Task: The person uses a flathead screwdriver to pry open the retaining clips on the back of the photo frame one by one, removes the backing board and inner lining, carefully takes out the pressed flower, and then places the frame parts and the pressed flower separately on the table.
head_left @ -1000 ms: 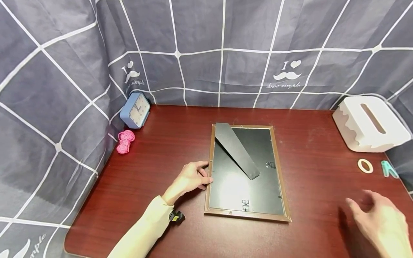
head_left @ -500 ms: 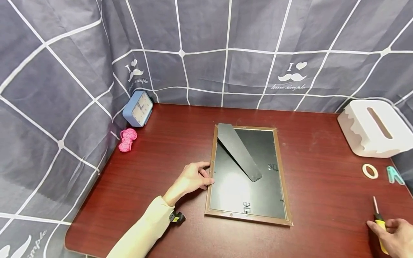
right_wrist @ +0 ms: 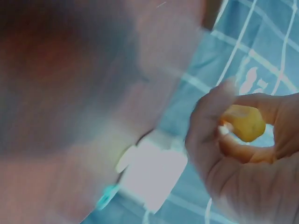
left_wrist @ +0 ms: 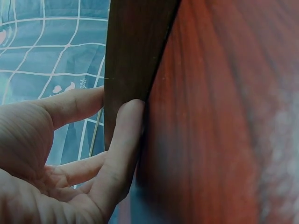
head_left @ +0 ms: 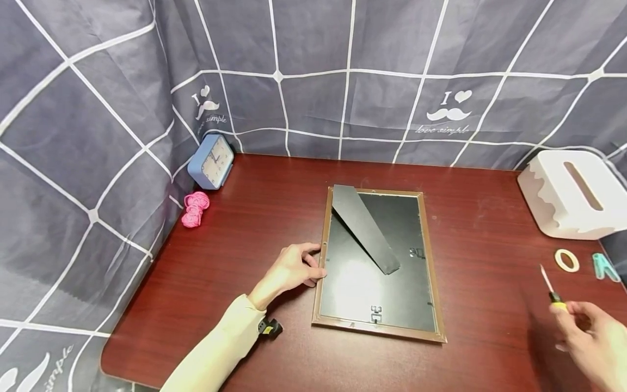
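A brown picture frame (head_left: 432,272) lies face down on the table, its dark backing showing. A grey easel leg (head_left: 366,231) slants across that backing. My left hand (head_left: 291,267) holds the frame's left edge between thumb and fingers; the left wrist view shows fingertips against the frame's side (left_wrist: 133,51). At the right, my right hand (head_left: 595,337) grips a screwdriver (head_left: 556,299) with a yellow and black handle, its metal shaft pointing up and away. In the right wrist view the yellow handle end (right_wrist: 250,125) shows inside the curled fingers.
On the right stand a white tissue box (head_left: 568,201), a cream ring (head_left: 566,261) and a teal clip (head_left: 606,267). A blue alarm clock (head_left: 211,161) and pink yarn (head_left: 195,209) sit at the far left. A grey checked curtain (head_left: 313,103) encloses the table (head_left: 254,218).
My right hand, holding nothing visible a second ago, has picked up the screwdriver and moved it up and leftward. My left hand stays at the frame's edge. The head view has shifted slightly.
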`<state>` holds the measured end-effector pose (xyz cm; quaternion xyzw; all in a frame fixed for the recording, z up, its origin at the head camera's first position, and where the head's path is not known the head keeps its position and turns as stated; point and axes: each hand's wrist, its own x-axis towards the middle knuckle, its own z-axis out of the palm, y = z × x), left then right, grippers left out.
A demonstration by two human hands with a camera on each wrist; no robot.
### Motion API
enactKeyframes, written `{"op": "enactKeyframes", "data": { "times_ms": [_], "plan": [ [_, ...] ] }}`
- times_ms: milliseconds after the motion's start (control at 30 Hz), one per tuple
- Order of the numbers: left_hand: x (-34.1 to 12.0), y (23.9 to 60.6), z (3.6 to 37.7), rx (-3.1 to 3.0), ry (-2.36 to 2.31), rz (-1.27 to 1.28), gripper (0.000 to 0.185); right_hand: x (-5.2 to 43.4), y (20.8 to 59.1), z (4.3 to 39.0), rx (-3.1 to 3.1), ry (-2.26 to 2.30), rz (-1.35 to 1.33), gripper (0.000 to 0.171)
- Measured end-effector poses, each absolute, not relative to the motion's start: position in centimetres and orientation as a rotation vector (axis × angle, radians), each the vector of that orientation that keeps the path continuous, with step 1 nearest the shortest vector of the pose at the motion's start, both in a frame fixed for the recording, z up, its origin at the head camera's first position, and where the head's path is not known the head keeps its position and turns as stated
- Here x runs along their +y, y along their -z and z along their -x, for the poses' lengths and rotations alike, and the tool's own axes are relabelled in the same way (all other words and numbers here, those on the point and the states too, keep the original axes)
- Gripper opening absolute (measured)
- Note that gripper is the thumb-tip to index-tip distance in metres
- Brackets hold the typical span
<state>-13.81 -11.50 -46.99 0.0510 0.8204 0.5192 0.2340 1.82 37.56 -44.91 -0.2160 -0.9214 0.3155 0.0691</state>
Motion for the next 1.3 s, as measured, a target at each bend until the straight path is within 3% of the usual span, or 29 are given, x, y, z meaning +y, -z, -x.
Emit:
{"op": "enactKeyframes", "data": {
  "times_ms": [167,400,867,1300],
  "plan": [
    [-11.5,47.0,13.8,2.201,-1.477,-0.120,0.070,35.0,42.3,-0.2,-2.967,-0.848,0.396,0.032],
    [-11.6,47.3,13.8,2.180,-1.491,-0.103,0.067,30.7,41.2,2.7,-2.958,-1.109,0.024,0.007],
    [-11.8,47.2,14.1,2.141,-1.512,-0.083,0.066,20.6,40.8,9.4,-3.118,-1.076,-0.540,0.020],
    [-11.9,47.3,14.1,2.120,-1.530,-0.065,0.067,14.8,42.9,12.8,-3.207,-0.936,-0.707,0.017]
  ]
}}
